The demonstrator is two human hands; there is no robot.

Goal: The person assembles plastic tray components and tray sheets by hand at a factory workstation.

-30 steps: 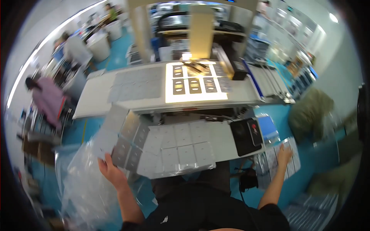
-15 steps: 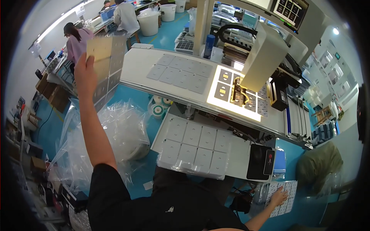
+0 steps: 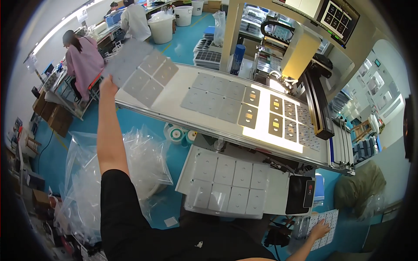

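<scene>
My left hand (image 3: pixel 109 86), arm stretched out, is closed on the edge of a thin translucent sheet of grey square panels (image 3: pixel 150 78). That sheet is tilted over the left end of a conveyor belt (image 3: pixel 174 101). At the lower right, my right hand (image 3: pixel 320 229) lies with fingers spread on a white sheet with small printed marks (image 3: pixel 332 219). On the belt another grey panel sheet (image 3: pixel 213 96) lies beside dark panels with gold centres (image 3: pixel 275 114), which rest on a lit area. Before me a stack of clear-wrapped grey panel sheets (image 3: pixel 230 185) covers a small table.
Over the belt stands a machine with a beige head (image 3: pixel 300 50) and a black rail (image 3: pixel 320 102). A screen (image 3: pixel 337 19) hangs above. Big clear plastic bags (image 3: pixel 126 169) fill the floor at left. A black pad (image 3: pixel 298 195) lies on the table. People (image 3: pixel 80 61) work behind.
The sheet in my left hand has swung from upright to tilted over the belt's left end. The belt's sheets have shifted right, and the machine head has moved off the lit panels.
</scene>
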